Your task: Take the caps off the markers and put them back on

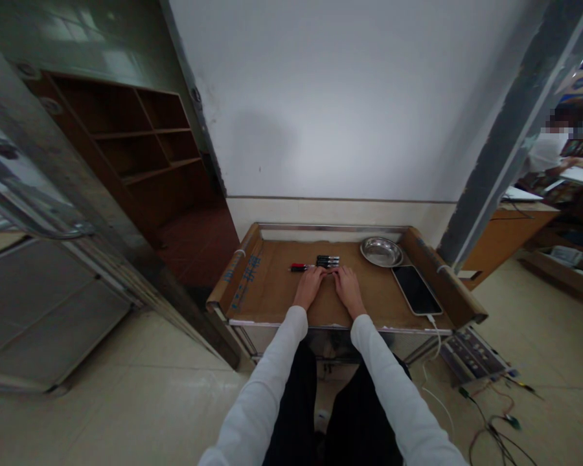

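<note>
Both my hands rest on a cardboard-covered table [272, 291]. My left hand [309, 285] lies with fingers stretched forward, tips close to a red-capped pen [298, 267]. My right hand [348, 287] lies flat beside it, fingers pointing at a small row of black pens [328, 261]. The fingertips of the two hands nearly meet; something thin may lie between them, but I cannot make it out. Neither hand visibly grips anything.
A steel bowl [381, 252] stands at the table's back right, and a dark phone [416, 290] with a white cable lies at the right edge. Brown shelves [140, 139] stand left; cables [495, 421] trail on the floor right. Another person [551, 152] sits far right.
</note>
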